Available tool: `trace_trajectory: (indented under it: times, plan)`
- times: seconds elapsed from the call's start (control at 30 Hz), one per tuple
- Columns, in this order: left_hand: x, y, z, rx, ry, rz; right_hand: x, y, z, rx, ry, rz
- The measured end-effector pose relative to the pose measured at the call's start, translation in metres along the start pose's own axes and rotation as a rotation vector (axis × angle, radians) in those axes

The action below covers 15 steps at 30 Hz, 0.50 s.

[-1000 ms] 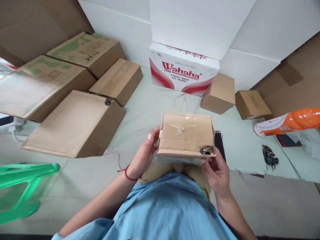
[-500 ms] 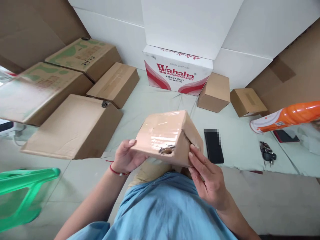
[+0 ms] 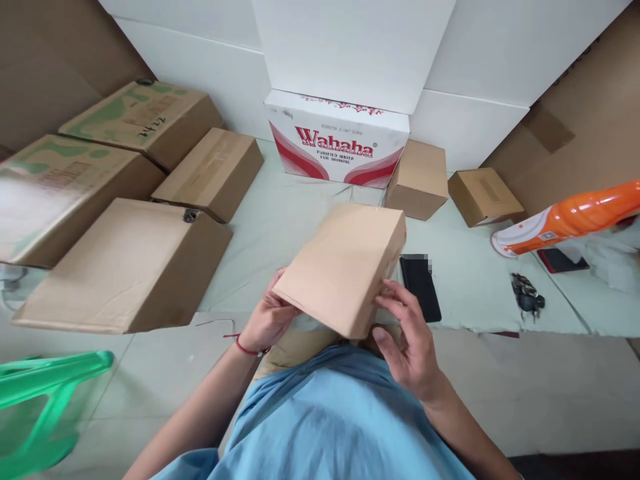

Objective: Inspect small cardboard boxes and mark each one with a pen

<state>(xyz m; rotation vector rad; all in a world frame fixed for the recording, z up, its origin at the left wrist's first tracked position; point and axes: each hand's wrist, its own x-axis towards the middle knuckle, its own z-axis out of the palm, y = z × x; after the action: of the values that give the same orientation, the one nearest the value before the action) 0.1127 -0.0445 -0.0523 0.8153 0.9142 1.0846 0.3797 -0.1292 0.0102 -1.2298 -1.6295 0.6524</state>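
A plain tan cardboard box (image 3: 340, 260) is held tilted above the table's front edge, with a broad smooth face towards me. My left hand (image 3: 273, 317) is closed on its near left corner, thumb and fingers gripping the edge; a red cord bracelet circles that wrist. At the box's right side is my right hand (image 3: 407, 333), its fingers bent and its thumb spread well away from them. Its fingertips are against or very near the side face, and I cannot tell whether they press on it. The box's underside is hidden.
Several cardboard boxes (image 3: 125, 260) stand on the left of the cloth-covered table (image 3: 260, 200). A white Wahaha carton (image 3: 340, 143) leans at the back, with two small boxes (image 3: 420, 177) beside it. Rightward lie a black phone (image 3: 419, 287), keys (image 3: 527, 297) and an orange bottle (image 3: 565, 220). A green stool (image 3: 55, 400) is at lower left.
The box has been turned over, so a plain face has replaced the taped, torn-cornered one. My right thumb has come away from its side. The view has shifted slightly to the right.
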Motion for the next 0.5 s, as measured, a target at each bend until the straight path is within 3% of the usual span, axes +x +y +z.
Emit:
trace_trajectory:
  times: [0.07,0.13,0.27,0.37,0.5]
  plan:
    - [-0.001,0.003,0.003,0.081,-0.014,0.126,-0.003,0.007,0.003,0.233,0.106,0.193]
    - [0.000,0.007,0.007,0.173,-0.119,0.252,-0.004,0.013,0.006,0.422,0.195,0.358]
    - [0.000,0.011,0.020,0.169,-0.290,0.331,-0.003,0.017,0.011,0.428,0.219,0.515]
    - [0.000,0.008,0.030,0.010,-0.185,0.233,-0.005,0.015,0.011,0.155,0.231,0.379]
    - [0.004,0.009,0.034,-0.056,0.006,0.070,-0.003,0.008,0.009,-0.224,0.143,-0.031]
